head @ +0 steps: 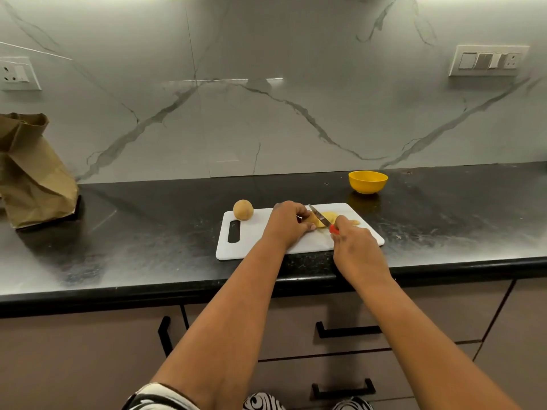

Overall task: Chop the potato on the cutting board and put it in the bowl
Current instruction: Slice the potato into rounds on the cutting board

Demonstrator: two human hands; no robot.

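Observation:
A white cutting board point(254, 238) lies at the counter's front edge. On its middle, my left hand point(288, 223) grips a partly cut potato point(314, 221). My right hand point(352, 239) holds a red-handled knife point(321, 218), its blade resting across the potato's cut end. Yellow slices point(331, 216) lie just right of the blade. A whole round potato point(243, 209) sits at the board's far left corner. The yellow bowl point(368, 182) stands behind the board to the right, and it looks empty.
A crumpled brown paper bag point(32, 173) stands at the counter's left end. The dark counter point(148, 232) meets a marble wall with socket panels point(488, 60). Drawers with black handles point(347, 331) are below the edge.

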